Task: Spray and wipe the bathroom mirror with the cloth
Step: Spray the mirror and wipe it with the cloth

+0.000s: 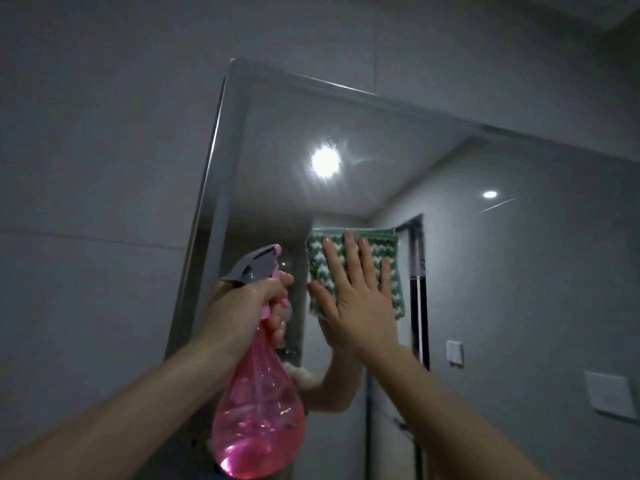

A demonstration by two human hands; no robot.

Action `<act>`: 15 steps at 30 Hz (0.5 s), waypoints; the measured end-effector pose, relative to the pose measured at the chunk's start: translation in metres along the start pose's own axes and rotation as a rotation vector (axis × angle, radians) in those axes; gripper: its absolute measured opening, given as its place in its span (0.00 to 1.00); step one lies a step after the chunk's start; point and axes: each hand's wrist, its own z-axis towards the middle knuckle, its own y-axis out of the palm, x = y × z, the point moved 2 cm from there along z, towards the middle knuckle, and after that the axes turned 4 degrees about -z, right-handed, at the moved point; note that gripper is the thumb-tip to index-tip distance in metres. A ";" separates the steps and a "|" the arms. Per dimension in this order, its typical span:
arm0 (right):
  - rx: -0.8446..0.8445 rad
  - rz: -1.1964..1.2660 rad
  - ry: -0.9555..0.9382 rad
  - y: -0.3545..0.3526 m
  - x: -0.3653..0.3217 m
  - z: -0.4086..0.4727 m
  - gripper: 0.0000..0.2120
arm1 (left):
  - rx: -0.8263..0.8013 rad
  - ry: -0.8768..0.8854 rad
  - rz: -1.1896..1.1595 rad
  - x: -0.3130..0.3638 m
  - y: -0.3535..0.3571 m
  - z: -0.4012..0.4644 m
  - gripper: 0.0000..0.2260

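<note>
The mirror [433,174] spreads up and rightward past the cloth [389,268], flattened under the open-fingered right hand [356,299]; left hand [256,303] grips the spray bottle [258,410].

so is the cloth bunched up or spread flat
Spread flat: the green and white cloth lies open against the mirror under the right hand's straight, splayed fingers.

Bare forearms – no sleeves; hands [356,299] ungloved
</note>
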 end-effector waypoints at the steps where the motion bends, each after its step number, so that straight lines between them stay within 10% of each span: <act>1: 0.004 0.007 0.006 0.003 -0.002 -0.015 0.29 | 0.011 -0.010 0.001 -0.003 0.002 -0.006 0.09; 15: 0.024 0.003 0.084 0.041 -0.049 -0.171 0.31 | 0.062 -0.039 0.093 0.048 0.036 -0.015 0.07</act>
